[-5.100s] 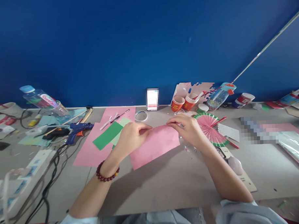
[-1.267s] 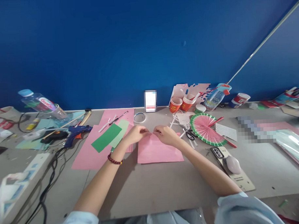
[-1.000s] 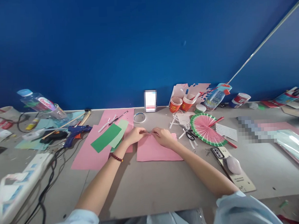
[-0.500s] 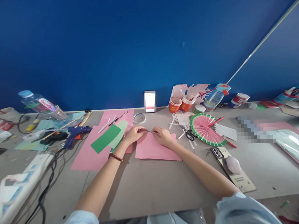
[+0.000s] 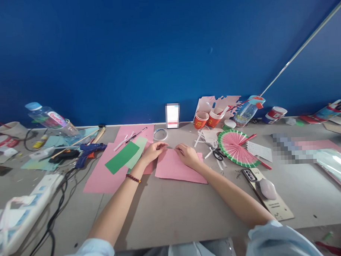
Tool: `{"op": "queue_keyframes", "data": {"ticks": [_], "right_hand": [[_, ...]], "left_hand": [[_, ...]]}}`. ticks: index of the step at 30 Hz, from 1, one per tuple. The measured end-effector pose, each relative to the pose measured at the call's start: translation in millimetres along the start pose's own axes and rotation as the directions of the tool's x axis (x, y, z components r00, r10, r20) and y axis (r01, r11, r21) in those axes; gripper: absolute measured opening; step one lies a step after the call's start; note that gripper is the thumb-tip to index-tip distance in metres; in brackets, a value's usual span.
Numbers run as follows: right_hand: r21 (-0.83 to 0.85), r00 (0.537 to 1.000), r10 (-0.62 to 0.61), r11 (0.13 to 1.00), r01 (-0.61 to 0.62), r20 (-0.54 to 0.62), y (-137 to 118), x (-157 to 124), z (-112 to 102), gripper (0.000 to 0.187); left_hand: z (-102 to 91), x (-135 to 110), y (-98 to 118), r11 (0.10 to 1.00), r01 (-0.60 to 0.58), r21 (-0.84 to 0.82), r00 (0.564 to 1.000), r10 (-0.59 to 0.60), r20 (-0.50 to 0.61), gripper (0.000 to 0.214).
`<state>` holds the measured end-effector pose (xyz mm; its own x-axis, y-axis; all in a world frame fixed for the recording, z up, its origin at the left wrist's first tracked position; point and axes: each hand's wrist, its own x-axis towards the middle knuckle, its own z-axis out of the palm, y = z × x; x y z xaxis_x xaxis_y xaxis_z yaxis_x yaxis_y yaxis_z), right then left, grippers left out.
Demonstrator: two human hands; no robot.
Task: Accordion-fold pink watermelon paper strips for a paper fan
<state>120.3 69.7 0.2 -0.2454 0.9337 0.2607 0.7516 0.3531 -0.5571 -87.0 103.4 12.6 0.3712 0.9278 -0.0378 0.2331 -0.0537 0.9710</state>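
Note:
A pink paper sheet (image 5: 176,168) lies flat on the grey table (image 5: 190,209) in front of me. My left hand (image 5: 153,151), with a dark red bead bracelet on the wrist, pinches the sheet's far edge at its left corner. My right hand (image 5: 188,155) rests on the far edge a little to the right, fingers curled and pressing the paper down. A larger pink sheet (image 5: 102,175) with a dark green strip (image 5: 121,157) and a light green strip (image 5: 138,153) on it lies just left of my left hand.
A tape ring (image 5: 160,134), scissors (image 5: 217,154), a watermelon paper fan (image 5: 236,147) and red paper cups (image 5: 208,119) lie beyond and to the right. A phone (image 5: 266,188) rests on a board at right. A blue glue gun (image 5: 89,149), cables and a power strip (image 5: 25,207) crowd the left.
The pink sheet was lifted between both hands five seconds ago; it now lies flat. In the last second my hands have drawn slightly apart along its far edge.

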Motion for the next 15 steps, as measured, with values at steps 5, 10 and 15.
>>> {"op": "queue_keyframes", "data": {"ticks": [5,10,15], "right_hand": [[-0.037,1.0,0.011,0.999,-0.011,-0.005,-3.5,-1.7,-1.1,0.018],[-0.061,1.0,0.011,0.998,-0.013,-0.024,-5.4,-3.2,-2.2,0.019],[-0.087,1.0,-0.005,0.996,0.003,-0.022,-2.5,-2.5,0.0,0.019]], "left_hand": [[-0.2,1.3,-0.1,0.998,0.042,-0.039,0.998,-0.043,-0.037,0.036],[-0.4,3.2,-4.7,0.998,0.029,-0.054,0.998,-0.032,-0.059,0.037],[-0.6,2.7,-5.0,0.999,0.026,-0.03,0.998,-0.027,-0.053,0.036]]}}
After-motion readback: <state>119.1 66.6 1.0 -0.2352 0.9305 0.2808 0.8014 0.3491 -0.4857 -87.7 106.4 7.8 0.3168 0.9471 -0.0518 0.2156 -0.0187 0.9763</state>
